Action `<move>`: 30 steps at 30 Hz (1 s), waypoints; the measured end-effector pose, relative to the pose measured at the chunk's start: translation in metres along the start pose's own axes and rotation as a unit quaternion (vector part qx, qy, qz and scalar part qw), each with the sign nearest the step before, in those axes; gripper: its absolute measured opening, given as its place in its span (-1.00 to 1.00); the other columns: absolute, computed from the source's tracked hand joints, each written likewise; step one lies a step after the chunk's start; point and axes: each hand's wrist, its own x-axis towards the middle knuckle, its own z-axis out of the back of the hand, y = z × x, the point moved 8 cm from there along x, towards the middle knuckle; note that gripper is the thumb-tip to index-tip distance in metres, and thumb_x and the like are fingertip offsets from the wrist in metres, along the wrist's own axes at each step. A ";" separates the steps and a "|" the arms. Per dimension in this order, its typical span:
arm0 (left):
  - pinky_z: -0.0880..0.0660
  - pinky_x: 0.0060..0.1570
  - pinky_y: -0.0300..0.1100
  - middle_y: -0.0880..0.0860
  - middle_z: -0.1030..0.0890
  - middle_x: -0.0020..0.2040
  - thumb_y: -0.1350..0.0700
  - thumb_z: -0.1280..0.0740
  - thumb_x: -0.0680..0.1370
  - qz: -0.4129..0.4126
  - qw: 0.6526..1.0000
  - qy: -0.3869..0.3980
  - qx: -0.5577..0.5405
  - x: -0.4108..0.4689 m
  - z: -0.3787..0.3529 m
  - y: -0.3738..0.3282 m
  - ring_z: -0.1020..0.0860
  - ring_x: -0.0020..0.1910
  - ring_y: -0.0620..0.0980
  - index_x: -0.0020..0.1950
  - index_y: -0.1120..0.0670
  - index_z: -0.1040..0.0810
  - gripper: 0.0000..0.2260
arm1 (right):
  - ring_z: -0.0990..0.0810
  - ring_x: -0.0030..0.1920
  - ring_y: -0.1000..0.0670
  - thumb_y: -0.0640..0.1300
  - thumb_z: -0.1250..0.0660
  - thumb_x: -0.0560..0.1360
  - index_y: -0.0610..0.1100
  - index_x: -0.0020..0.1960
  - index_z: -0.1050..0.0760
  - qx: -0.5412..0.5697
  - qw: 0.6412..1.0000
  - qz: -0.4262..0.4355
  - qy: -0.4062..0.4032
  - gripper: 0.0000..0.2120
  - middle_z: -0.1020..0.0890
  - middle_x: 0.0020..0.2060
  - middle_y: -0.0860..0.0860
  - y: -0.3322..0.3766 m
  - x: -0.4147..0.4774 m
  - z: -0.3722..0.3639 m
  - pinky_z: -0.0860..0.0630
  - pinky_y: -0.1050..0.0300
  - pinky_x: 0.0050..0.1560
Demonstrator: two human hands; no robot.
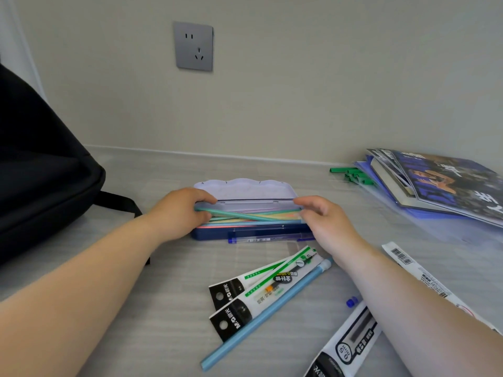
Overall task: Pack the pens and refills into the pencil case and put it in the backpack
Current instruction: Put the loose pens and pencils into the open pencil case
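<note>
At the far left a black backpack (40,159) of matte, stiff-looking fabric stands on the pale, wood-grained tabletop (163,295), one strap trailing toward the middle. Right of it the left hand (177,213) reaches to the left end of the open pencil case (245,191), its grip pinched narrow on the end of a thin green pen (245,215) that lies slantwise across the case. The case is a long, shallow plastic box with a dark blue base and a pale lilac lid with a scalloped edge, tilted back toward the wall; inside is a loose bundle of slim pastel sticks in green, yellow, pink and blue. The right hand (324,221) meets the case's right end, thumb and forefinger closed on the ends of the coloured sticks there. Just in front of the case lies a dark blue pen (261,238), touching its front wall. Nearer, between the forearms, two flat refill packets (258,287) in glossy black, white and green overlap, with a long light-blue pen (269,311) lying diagonally across them. Further right sit a small blue cap (352,301), another black-and-white packet (345,346) and a barcoded wrapper (419,276). At the back right, magazines (446,183) are stacked on a clear folder, green clips (351,174) beside them. A grey wall socket (193,46) is set in the plain beige wall.
</note>
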 end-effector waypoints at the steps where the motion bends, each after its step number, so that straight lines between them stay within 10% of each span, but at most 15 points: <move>1: -0.31 0.12 -0.21 0.13 -0.54 0.22 0.20 -0.30 0.45 0.000 1.000 -0.016 -0.003 -0.001 0.001 0.000 -0.46 0.18 0.09 0.12 0.07 -0.54 -0.75 | -0.44 0.09 0.06 -0.28 -0.10 0.50 -0.08 0.17 -0.46 0.004 1.000 -0.007 -0.001 -0.69 -0.50 0.12 -0.02 -0.001 0.000 0.001 -0.39 0.17 0.16; 10: -0.42 0.00 -0.10 0.12 -0.64 0.06 0.13 -0.31 0.45 0.004 0.992 -0.123 0.010 -0.006 0.017 -0.009 -0.52 0.06 0.14 -0.01 0.04 -0.62 -0.84 | -0.48 0.05 0.04 -0.28 -0.14 0.49 -0.09 0.14 -0.48 0.022 1.000 -0.013 -0.005 -0.71 -0.55 0.13 -0.05 -0.004 0.002 0.002 -0.41 0.16 0.11; 23: -0.32 0.20 -0.12 0.12 -0.49 0.25 0.19 -0.22 0.50 -0.046 0.998 -0.051 0.017 -0.006 -0.002 -0.015 -0.43 0.20 0.12 0.16 0.09 -0.51 -0.75 | -0.47 -0.17 0.08 -0.24 -0.19 0.48 -0.10 0.16 -0.46 -0.148 0.985 0.089 0.021 -0.72 -0.50 0.02 0.01 0.012 -0.003 -0.002 -0.39 0.24 -0.19; 27: -0.36 0.03 -0.11 0.11 -0.54 -0.02 0.18 -0.36 0.41 0.014 0.995 -0.095 -0.034 -0.004 0.011 0.004 -0.46 -0.05 0.08 -0.08 0.11 -0.61 -0.88 | -0.44 -0.31 0.25 -0.24 -0.29 0.41 -0.03 -0.17 -0.56 -0.193 0.967 0.162 0.030 -0.87 -0.49 -0.32 0.19 0.046 -0.015 0.009 -0.30 0.44 -0.35; 30: -0.35 -0.23 -0.33 -0.04 -0.50 -0.31 0.18 -0.42 0.36 0.031 0.993 -0.082 -0.083 -0.003 0.013 0.010 -0.40 -0.32 -0.05 -0.16 0.12 -0.65 -0.91 | -0.41 -0.54 0.30 -0.15 -0.35 0.36 0.05 -0.39 -0.47 -0.231 0.944 0.134 0.194 -0.81 -0.47 -0.51 0.13 0.062 -0.040 -0.009 -0.32 0.50 -0.49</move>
